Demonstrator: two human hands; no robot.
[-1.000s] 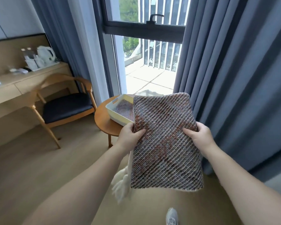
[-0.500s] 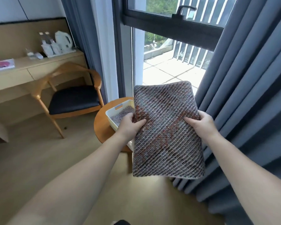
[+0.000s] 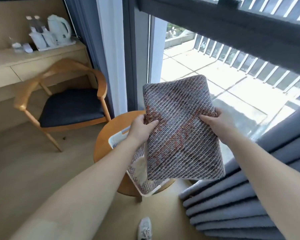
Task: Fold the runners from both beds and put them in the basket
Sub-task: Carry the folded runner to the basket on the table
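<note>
A folded woven runner (image 3: pixel 180 135), grey with rust-red patches, hangs in the air over the white basket (image 3: pixel 117 137). My left hand (image 3: pixel 141 126) grips its left edge and my right hand (image 3: pixel 215 123) grips its right edge. The basket stands on a round wooden table (image 3: pixel 109 129), and another folded runner (image 3: pixel 146 185) of the same weave lies inside it. A cream tassel (image 3: pixel 140 168) dangles by the held runner's lower left. Most of the basket is hidden behind the runner and my left arm.
A wooden armchair (image 3: pixel 62 103) with a dark seat stands left of the table, before a desk (image 3: pixel 33 61) holding a kettle (image 3: pixel 59 30) and bottles. Grey curtains (image 3: pixel 232 205) hang at the right, a glass balcony door (image 3: pixel 206 66) ahead. My shoe (image 3: pixel 144 227) is on the floor.
I have stepped closer to the table, so the runner in both hands now hangs over the basket instead of short of it. Both grips are unchanged.
</note>
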